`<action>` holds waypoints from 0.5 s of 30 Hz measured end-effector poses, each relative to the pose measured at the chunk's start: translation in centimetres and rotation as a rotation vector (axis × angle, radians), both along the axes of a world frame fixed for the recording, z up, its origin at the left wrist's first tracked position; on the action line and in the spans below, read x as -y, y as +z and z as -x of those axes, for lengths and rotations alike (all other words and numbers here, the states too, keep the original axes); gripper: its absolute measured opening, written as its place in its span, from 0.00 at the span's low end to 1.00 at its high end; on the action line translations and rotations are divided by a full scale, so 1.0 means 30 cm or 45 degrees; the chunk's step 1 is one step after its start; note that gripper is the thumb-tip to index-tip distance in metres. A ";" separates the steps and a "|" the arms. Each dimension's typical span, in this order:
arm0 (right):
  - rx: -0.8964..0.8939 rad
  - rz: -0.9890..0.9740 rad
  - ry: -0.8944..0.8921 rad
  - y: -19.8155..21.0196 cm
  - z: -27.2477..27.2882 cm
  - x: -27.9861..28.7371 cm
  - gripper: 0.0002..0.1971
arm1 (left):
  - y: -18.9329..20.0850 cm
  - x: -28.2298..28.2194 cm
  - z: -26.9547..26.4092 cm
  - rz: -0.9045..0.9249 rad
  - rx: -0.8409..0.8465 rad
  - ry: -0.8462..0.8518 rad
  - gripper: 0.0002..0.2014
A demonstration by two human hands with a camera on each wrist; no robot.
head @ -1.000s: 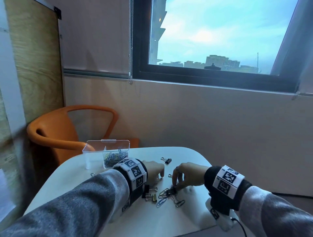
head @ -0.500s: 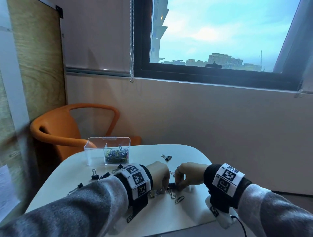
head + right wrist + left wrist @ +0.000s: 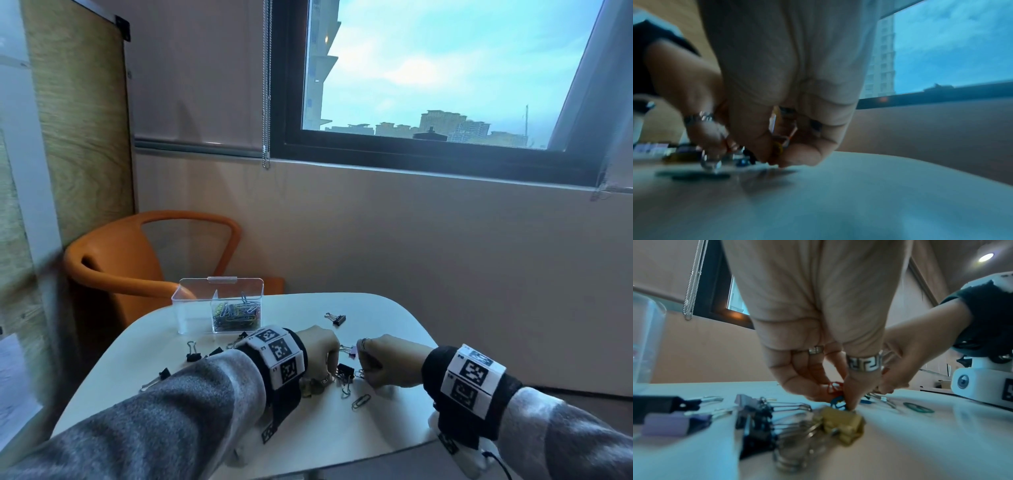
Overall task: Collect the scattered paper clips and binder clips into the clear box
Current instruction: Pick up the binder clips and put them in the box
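Clear box holds paper clips in its right compartment; both hands pinch clips.

The right hand is blurred; what its curled fingers hold, at six o'clock beneath the palm, cannot be told.

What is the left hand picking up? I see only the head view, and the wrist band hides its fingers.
Observer: In the left wrist view, the left hand pinches a red paper clip at its fingertips.
Operator: Does the right hand hold something too?
Observer: Yes. The right wrist view shows the right hand with its fingers curled round a yellow clip; the picture is too blurred to tell if there are more.
Operator: What lies near the left fingertips?
Observer: A gold binder clip lies on the table right beside them.
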State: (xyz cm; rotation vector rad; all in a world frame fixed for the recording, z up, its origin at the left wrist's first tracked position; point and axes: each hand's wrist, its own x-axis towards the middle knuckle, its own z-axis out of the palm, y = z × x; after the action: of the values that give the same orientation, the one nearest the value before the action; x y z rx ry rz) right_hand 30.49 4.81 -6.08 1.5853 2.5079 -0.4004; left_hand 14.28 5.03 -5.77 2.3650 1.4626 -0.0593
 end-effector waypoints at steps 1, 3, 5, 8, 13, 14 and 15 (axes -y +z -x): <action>-0.078 0.034 0.000 0.010 -0.008 0.007 0.16 | 0.001 0.001 0.007 0.008 0.018 0.002 0.11; -0.232 0.149 0.023 0.036 -0.023 0.022 0.14 | 0.005 -0.005 0.028 0.041 0.099 0.029 0.10; -0.270 0.251 0.064 0.054 -0.029 0.042 0.14 | 0.014 -0.016 0.056 0.064 0.190 0.066 0.09; -0.206 0.266 0.093 0.043 -0.021 0.059 0.14 | 0.041 -0.028 0.101 0.072 0.327 0.138 0.07; -0.034 0.116 0.122 0.031 0.015 0.062 0.05 | 0.091 -0.043 0.204 0.039 0.493 0.214 0.08; 0.014 0.078 0.141 0.035 0.024 0.066 0.03 | 0.102 -0.047 0.229 0.015 0.510 0.235 0.08; 0.056 0.051 0.154 0.035 0.030 0.064 0.08 | 0.115 -0.053 0.259 -0.024 0.519 0.264 0.08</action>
State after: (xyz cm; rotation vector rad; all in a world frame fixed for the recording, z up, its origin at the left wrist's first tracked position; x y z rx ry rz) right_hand 29.59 2.90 -5.03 1.4045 2.5300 -0.3927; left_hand 6.51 6.61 -2.34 2.0648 1.4894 0.4624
